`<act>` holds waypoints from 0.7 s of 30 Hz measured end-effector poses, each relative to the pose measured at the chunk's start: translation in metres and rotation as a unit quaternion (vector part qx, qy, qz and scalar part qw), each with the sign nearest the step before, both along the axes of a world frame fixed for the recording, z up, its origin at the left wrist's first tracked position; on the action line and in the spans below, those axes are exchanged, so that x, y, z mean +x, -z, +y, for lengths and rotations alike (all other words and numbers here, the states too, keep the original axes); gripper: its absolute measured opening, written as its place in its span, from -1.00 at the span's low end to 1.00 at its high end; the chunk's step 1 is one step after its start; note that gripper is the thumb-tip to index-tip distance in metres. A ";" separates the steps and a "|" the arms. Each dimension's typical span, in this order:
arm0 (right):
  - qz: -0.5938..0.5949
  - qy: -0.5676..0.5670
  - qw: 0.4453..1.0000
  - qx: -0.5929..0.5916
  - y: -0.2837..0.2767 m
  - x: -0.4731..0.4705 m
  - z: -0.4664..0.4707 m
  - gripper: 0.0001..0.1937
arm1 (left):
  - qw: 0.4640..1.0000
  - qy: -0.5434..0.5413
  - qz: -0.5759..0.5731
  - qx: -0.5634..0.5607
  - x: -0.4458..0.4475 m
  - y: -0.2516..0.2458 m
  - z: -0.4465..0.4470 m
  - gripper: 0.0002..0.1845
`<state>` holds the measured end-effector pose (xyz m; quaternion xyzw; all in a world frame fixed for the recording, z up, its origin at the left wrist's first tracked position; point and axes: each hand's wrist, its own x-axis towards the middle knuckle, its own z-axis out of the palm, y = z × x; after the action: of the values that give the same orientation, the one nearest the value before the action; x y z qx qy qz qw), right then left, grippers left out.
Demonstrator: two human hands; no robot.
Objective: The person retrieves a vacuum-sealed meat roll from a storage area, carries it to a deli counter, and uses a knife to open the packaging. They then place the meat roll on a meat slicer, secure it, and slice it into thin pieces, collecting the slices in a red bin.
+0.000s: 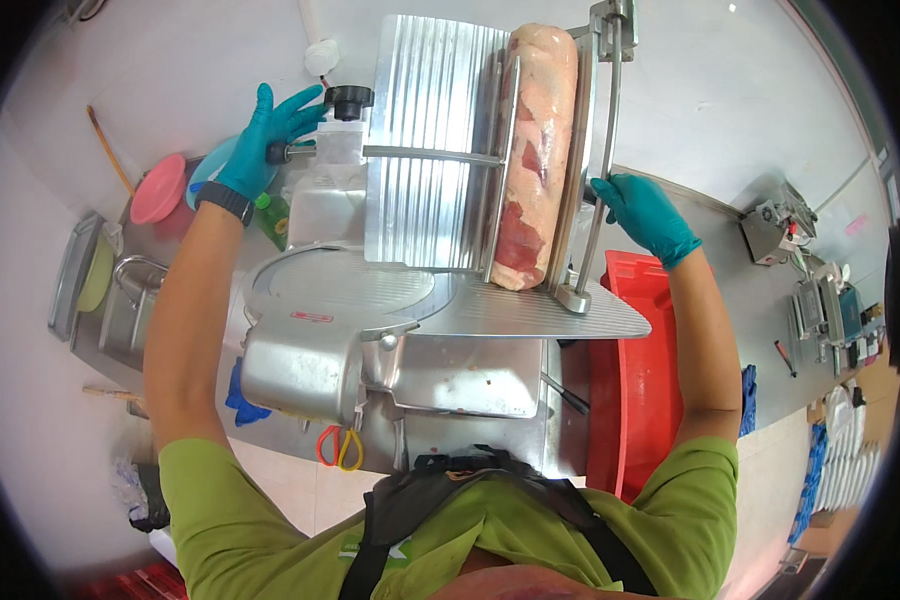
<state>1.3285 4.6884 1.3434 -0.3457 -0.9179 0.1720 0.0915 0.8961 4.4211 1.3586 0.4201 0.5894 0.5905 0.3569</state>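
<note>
A long roll of meat, pale with red patches, lies on the carriage of a metal meat slicer. A pusher bar stands along its left side, beside a ridged metal plate. At the slicer's far left my left hand, in a teal glove, has its fingers spread and its palm against the black knob of the pusher rod. My right hand, gloved alike, closes its fingers at a metal rod right of the meat; a dark part there is mostly hidden.
A red plastic crate stands right of the slicer. Scissors with red and yellow handles and a blue glove are at the near left. Pink basin and green bottle stand behind my left arm. Another machine is far right.
</note>
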 end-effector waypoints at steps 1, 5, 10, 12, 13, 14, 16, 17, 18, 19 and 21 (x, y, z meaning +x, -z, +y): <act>-0.026 -0.018 0.999 0.013 -0.006 0.000 0.000 -0.47 | 1.000 0.030 -0.001 0.003 0.002 -0.001 -0.001 -0.07; -0.055 -0.013 0.994 0.096 -0.038 0.007 0.002 -0.52 | 0.983 -0.052 0.068 -0.164 0.005 -0.017 -0.009 -0.16; 0.117 0.034 0.943 0.311 -0.105 -0.025 0.019 -0.66 | 0.987 -0.052 0.100 -0.116 0.018 -0.021 -0.007 -0.18; 0.279 -0.172 0.923 0.202 -0.116 -0.074 0.009 -0.65 | 0.997 -0.042 0.055 -0.037 0.025 -0.016 -0.008 -0.19; 0.294 -0.302 0.893 0.157 -0.118 -0.111 -0.001 -0.66 | 0.995 -0.046 0.075 -0.047 0.027 -0.017 -0.009 -0.20; 0.263 -0.360 0.892 0.080 -0.120 -0.151 -0.011 -0.61 | 0.994 -0.057 0.081 -0.046 0.029 -0.017 -0.010 -0.20; 0.197 -0.380 0.904 0.020 -0.111 -0.223 -0.034 -0.51 | 0.992 -0.082 0.090 -0.040 0.031 -0.017 -0.011 -0.21; 0.201 -0.425 0.879 -0.080 -0.105 -0.250 -0.042 -0.44 | 0.992 -0.076 0.098 -0.036 0.032 -0.017 -0.012 -0.21; 0.154 -0.385 0.908 -0.052 -0.096 -0.272 -0.050 -0.44 | 0.991 -0.076 0.105 -0.038 0.031 -0.017 -0.012 -0.18; 0.071 -0.387 0.901 -0.181 -0.091 -0.287 -0.056 -0.47 | 0.990 -0.076 0.111 -0.041 0.030 -0.017 -0.012 -0.15; -0.020 -0.381 0.885 -0.266 -0.087 -0.303 -0.064 -0.46 | 0.987 -0.081 0.129 -0.046 0.027 -0.014 -0.011 -0.12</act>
<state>1.0252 4.6248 1.4308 0.0155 -0.9005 0.4242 -0.0946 0.9235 4.4098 1.3731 0.4266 0.6891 0.5308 0.2477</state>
